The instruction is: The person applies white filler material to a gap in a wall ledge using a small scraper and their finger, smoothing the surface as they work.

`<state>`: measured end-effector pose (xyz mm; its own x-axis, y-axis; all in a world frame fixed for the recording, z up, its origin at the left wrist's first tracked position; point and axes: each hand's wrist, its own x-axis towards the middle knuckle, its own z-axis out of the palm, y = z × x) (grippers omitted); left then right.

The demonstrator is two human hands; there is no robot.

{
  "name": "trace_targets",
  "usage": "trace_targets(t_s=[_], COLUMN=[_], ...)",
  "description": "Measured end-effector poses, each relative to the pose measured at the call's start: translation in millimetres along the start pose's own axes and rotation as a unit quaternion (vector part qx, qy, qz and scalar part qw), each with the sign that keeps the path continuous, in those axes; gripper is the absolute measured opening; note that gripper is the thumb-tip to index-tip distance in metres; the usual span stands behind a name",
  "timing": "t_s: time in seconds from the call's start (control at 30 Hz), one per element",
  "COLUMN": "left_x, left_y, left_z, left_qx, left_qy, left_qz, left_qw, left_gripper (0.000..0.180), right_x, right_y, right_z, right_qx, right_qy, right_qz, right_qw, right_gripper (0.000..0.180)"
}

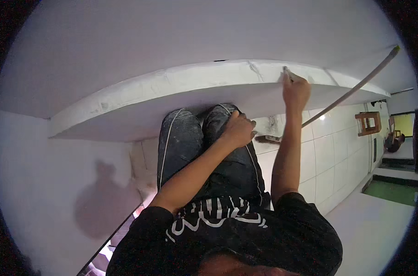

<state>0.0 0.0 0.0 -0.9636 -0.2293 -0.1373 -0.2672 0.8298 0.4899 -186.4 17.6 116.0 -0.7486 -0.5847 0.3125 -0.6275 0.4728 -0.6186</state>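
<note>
A long white ledge (195,77) with grey smudges and marks curves across in front of me. My right hand (296,89) is raised to its front face, fingers closed together and touching the surface. A small greyish tip shows at the fingertips; what it is, I cannot make out. My left hand (240,131) rests on my right knee (220,119), fingers loosely bent and apart, with nothing seen in it. Whitish dust covers the knees of my dark trousers.
A long thin pole (351,93) leans across the ledge at the right. Beyond lie white floor tiles (321,152), a wooden stool (368,123) and a person (394,141). A whitish object with a dark lower edge (268,138) sits beside my right knee. A wall (43,184) stands at left.
</note>
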Motion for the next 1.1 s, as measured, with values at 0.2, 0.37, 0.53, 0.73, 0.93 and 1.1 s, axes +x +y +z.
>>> trace_targets(t_s=[0.2,0.37,0.53,0.73,0.93,1.1], left_x=[-2,-1,-1,0,-1,2], left_y=[0,8,8,13,10,6], left_z=[8,-8,-6,-10,-12,0], left_qx=[0.008,-0.03,0.033,0.052,-0.013,-0.003], left_qy=[0.142,0.065,0.078,0.034,0.075,0.073], left_qz=[0.025,0.009,0.004,-0.029,0.005,0.013], left_qw=[0.99,0.997,0.996,0.998,0.997,0.997], left_gripper=[0.031,0.03,0.031,0.033,0.032,0.03], right_x=[-3,21,2,-19,32,25], right_y=[7,42,3,-31,41,29], right_z=[6,-30,-1,24,-23,-5], right_qx=[-0.085,-0.119,-0.126,-0.088,-0.136,-0.181], right_qy=[0.022,0.101,0.05,0.019,0.117,0.108], right_qz=[-0.046,-0.071,0.0,-0.084,-0.028,-0.001], right_qw=[0.995,0.985,0.991,0.992,0.983,0.978], right_gripper=[0.04,0.037,0.028,0.023,0.03,0.028])
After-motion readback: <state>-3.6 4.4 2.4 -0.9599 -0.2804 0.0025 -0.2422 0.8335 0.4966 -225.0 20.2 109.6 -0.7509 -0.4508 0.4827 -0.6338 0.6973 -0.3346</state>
